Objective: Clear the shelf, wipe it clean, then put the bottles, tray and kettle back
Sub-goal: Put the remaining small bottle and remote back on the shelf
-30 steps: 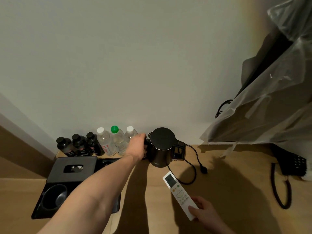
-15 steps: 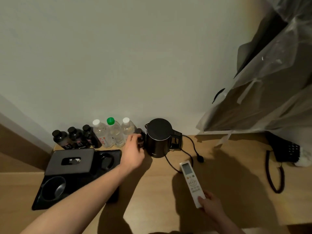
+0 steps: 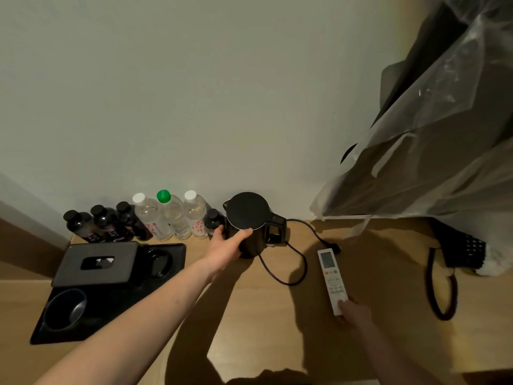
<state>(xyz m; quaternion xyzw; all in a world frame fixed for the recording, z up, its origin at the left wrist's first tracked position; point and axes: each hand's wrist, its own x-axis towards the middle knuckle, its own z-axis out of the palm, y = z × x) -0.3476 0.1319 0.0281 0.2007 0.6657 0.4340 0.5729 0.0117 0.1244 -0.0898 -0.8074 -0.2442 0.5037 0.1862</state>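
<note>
A black kettle stands on the wooden shelf near the wall, its cord looping to the right. My left hand grips the kettle's body from the front left, thumb on the lid edge. Three clear water bottles and several small black bottles line the wall to the left; one more black bottle stands right beside the kettle. A black tray with a tissue box and a cup lies at the left. My right hand holds the near end of a white remote lying on the shelf.
A black telephone with a coiled cord sits at the far right. A dark object wrapped in clear plastic hangs over the shelf's right back. The kettle's plug lies just beyond the remote.
My left hand left the small black bottle beside the kettle and now grips the kettle. My right hand slid the remote further right.
</note>
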